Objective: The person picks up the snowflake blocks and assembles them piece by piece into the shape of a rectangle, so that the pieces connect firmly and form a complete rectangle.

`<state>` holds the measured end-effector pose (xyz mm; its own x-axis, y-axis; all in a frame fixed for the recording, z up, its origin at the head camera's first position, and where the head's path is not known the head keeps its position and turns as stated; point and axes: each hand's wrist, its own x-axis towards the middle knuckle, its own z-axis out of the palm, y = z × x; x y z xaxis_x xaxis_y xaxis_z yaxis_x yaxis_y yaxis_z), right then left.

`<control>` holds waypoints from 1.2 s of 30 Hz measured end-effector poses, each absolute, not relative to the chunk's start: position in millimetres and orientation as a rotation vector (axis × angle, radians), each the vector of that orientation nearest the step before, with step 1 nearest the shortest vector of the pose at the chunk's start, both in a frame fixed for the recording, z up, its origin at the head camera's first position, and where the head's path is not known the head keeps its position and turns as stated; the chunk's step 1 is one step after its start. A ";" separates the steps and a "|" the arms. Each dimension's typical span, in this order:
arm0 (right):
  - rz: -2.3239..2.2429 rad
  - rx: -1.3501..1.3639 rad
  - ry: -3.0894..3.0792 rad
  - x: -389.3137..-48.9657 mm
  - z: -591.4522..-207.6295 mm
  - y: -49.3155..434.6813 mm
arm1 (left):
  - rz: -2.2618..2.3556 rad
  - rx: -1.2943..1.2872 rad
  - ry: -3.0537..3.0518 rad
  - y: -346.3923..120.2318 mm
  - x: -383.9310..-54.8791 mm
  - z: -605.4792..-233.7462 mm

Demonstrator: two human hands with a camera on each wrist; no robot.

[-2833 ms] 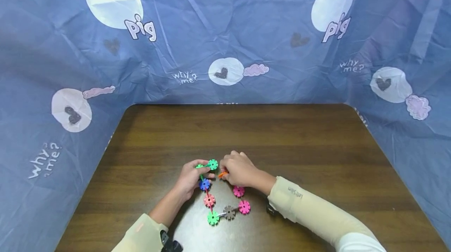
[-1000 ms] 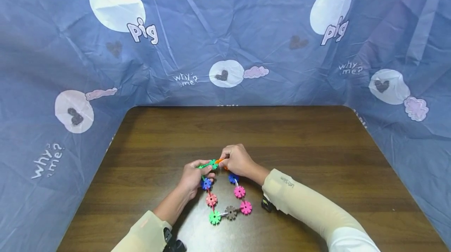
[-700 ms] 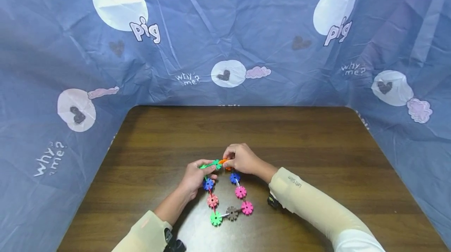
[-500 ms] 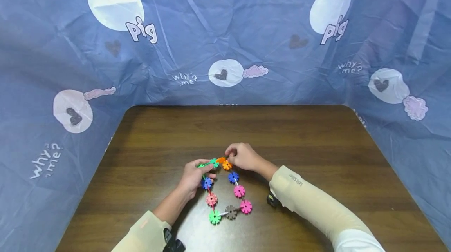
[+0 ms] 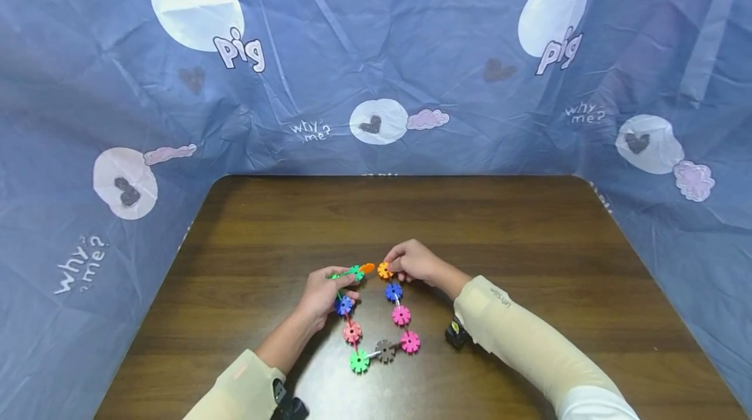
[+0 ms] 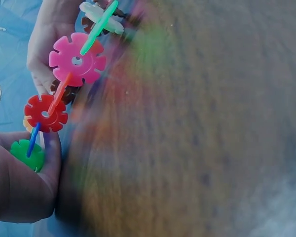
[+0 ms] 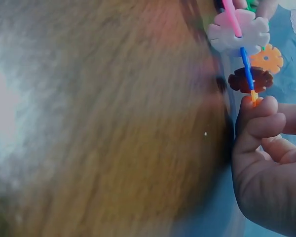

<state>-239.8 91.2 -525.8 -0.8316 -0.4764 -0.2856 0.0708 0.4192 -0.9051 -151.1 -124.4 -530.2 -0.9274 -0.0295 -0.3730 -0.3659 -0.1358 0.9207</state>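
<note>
A chain of slotted plastic snowflake discs, linked edge to edge, forms a loop with a gap at its far side. My left hand (image 5: 320, 297) pinches the loop's far left part around a green disc (image 5: 356, 272), with thumb and fingers also near a blue disc (image 5: 344, 305). From that green disc juts an orange disc (image 5: 367, 268), seen nearly edge-on. Across a small gap, my right hand (image 5: 417, 262) pinches a yellow-orange disc (image 5: 384, 270), the chain's other end. In the right wrist view its orange edge (image 7: 255, 98) sits between thumb and fingertip, joined to a blue disc (image 7: 247, 68).
The near part of the loop has pink discs (image 5: 410, 341), a brown disc (image 5: 385, 351), a light green disc (image 5: 360, 361) and a salmon disc (image 5: 352, 332). Beneath is a brown wooden table (image 5: 499, 224). A blue printed cloth (image 5: 317, 67) hangs around its back and sides.
My right hand brought the orange disc to the green one and let it go there. It then shifted right onto the yellow-orange disc. My left hand has stayed nearly still.
</note>
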 end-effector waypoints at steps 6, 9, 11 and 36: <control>-1.482 -0.293 2.085 -241.9 -524.6 97.2 | 2.133 -0.443 1.931 -121.5 -152.2 -527.6; -1.504 -0.266 2.058 -243.0 -525.6 98.8 | 2.111 -0.431 1.959 -120.1 -152.6 -526.9; -1.513 -0.258 2.046 -243.2 -526.0 98.9 | 2.099 -0.432 1.969 -119.4 -153.5 -527.1; -1.543 -0.223 2.095 -233.8 -527.7 100.9 | 2.085 -0.384 2.008 -106.5 -152.9 -524.9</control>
<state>-233.8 100.9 -527.7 -0.8492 -0.4265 -0.3115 0.1708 0.3363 -0.9261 -152.9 -106.5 -524.9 -0.9414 -0.0218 -0.3365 -0.3355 -0.0410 0.9412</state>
